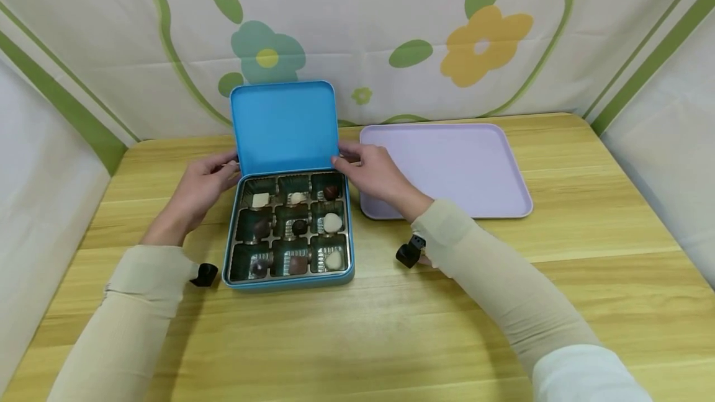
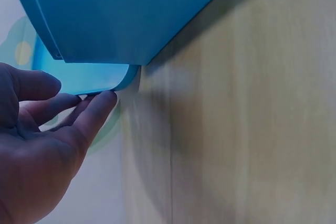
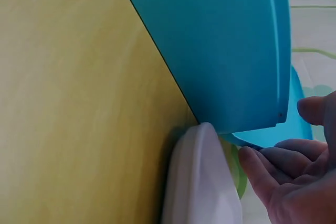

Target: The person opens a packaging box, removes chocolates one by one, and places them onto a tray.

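Observation:
A blue tin box [image 1: 352, 265] stands on the table, its hinged lid [image 1: 285, 126] raised upright at the back. Inside, a clear divided tray holds several chocolates, white ones like the heart-shaped white chocolate [image 1: 332, 223] and dark ones like the square brown chocolate [image 1: 298, 265]. My left hand [image 1: 198, 188] is at the lid's lower left edge; in the left wrist view its fingertips [image 2: 107, 98] touch the lid's outer side, thumb apart. At the lower right edge, my right hand [image 1: 377, 169] has its fingers [image 3: 257, 169] against the lid's back, the thumb raised off it.
A pale purple tray [image 1: 447, 169] lies on the wooden table [image 1: 357, 346] to the right of the box, partly under my right hand and wrist. Behind the table hangs a white flowered cloth [image 1: 357, 36], close to the lid. White cloth also walls both sides.

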### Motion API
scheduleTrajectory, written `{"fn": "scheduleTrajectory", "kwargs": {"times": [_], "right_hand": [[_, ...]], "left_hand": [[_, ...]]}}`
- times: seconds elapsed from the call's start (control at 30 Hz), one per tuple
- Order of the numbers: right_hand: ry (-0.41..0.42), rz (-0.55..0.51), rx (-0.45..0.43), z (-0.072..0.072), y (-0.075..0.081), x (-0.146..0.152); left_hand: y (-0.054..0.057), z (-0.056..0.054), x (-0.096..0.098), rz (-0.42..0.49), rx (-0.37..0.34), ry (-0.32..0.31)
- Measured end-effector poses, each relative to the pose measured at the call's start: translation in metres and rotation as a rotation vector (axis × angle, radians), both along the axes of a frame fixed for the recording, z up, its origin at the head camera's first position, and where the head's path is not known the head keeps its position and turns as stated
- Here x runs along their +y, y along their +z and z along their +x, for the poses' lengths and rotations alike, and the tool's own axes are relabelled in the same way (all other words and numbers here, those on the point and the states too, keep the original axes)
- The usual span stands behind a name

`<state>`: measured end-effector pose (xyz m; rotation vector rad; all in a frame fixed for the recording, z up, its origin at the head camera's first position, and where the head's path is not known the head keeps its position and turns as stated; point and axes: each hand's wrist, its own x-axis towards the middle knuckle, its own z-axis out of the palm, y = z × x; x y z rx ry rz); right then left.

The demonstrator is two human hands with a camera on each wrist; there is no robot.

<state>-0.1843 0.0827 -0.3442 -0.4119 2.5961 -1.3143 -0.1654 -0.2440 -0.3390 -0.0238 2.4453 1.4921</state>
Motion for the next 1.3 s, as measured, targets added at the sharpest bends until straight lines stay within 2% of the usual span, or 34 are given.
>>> {"fn": "scheduleTrajectory", "kwargs": {"times": [0.3, 0.47, 0.63, 0.8, 1.3], "right_hand": [[-0.015, -0.004, -0.047, 0.000, -0.004, -0.004], [-0.053, -0.003, -0.049, -0.001, -0.005, -0.007], [-0.087, 0.013, -0.051, -0.003, -0.005, -0.009], [-0.082, 0.042, -0.031, -0.004, -0.007, -0.010], [-0.043, 0.116, -0.020, -0.004, -0.010, -0.014]], "left_hand": [[0.002, 0.000, -0.001, -0.042, -0.035, -0.009], [0.001, 0.002, -0.001, -0.079, -0.014, 0.007], [-0.005, 0.002, -0.004, -0.135, 0.013, 0.044], [-0.010, 0.004, -0.009, -0.149, 0.035, 0.055], [-0.013, 0.013, -0.011, -0.196, 0.000, 0.048]]}}
